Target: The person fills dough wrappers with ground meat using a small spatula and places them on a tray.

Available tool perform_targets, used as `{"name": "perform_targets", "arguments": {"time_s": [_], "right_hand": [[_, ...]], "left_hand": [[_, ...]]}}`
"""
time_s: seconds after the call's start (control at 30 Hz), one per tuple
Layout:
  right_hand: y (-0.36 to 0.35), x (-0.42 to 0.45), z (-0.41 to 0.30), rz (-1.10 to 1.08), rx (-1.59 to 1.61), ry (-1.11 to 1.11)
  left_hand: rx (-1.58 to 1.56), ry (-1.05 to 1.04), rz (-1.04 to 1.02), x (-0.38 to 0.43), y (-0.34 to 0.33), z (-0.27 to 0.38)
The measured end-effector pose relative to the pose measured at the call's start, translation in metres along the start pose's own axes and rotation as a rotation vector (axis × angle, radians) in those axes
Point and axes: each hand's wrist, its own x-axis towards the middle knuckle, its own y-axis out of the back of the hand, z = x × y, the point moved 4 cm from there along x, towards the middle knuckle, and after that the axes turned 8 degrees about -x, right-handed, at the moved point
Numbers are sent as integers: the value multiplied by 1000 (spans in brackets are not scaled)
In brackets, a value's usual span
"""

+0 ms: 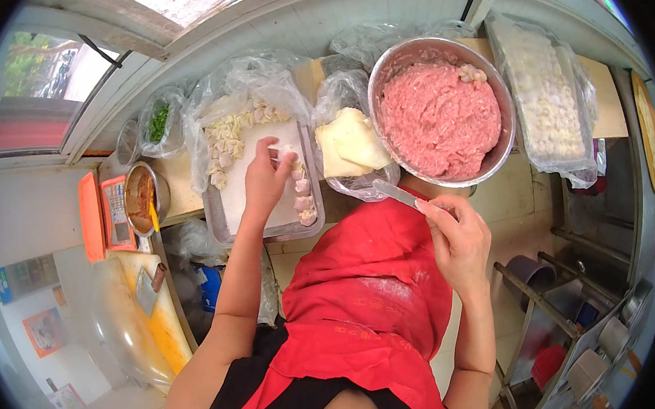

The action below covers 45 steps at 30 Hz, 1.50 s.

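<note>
My left hand [268, 174] is over a metal tray [224, 220] with a white lining. Its thumb and fingertips are close to a pale wonton [287, 151]; whether they grip it cannot be made out. Below it, a short row of filled wontons [303, 203] runs along the tray's right side, and more wontons [226, 140] line the left and far sides. In my right hand [462, 237] is a flat metal spreading blade [395, 193], pointing left. Beyond its tip, a stack of square dough wrappers [349, 143] lies on a plastic bag. A steel bowl [508, 126] holds pink minced meat [439, 118].
At right is a bagged tray of wontons [551, 95]. Left of the tray are chopped greens [159, 121] in a bag, a steel bowl of brown paste [144, 197], an orange scale [116, 207], and a cleaver [148, 289] on a cutting board [168, 330]. A metal rack [548, 302] stands at lower right.
</note>
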Motion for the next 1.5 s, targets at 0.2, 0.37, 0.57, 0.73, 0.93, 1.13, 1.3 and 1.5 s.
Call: {"name": "perform_targets", "arguments": {"time_s": [0.2,0.37,0.57,0.73,0.93,1.13,1.3,1.5], "right_hand": [[14,0,11,29,-40,-61],[29,5,23,96,-115,-122],[29,16,20,98,-203,-95],[29,13,24,95,-220,-83],[30,9,36,66,-278,-100],[24,28,32,-11,-514,-10],[14,42,34,-46,-587,69],[8,45,33,-54,-520,120]], "left_hand": [[256,-270,53,-3,-6,10],[278,-585,164,3,-19,41],[149,-690,-7,30,-80,73],[194,-620,-108,45,-90,76],[-535,-85,-302,30,-61,48],[-1383,171,-352,17,-39,29],[-1768,135,-374,5,-32,26],[-2021,228,-435,-3,-42,14]]}}
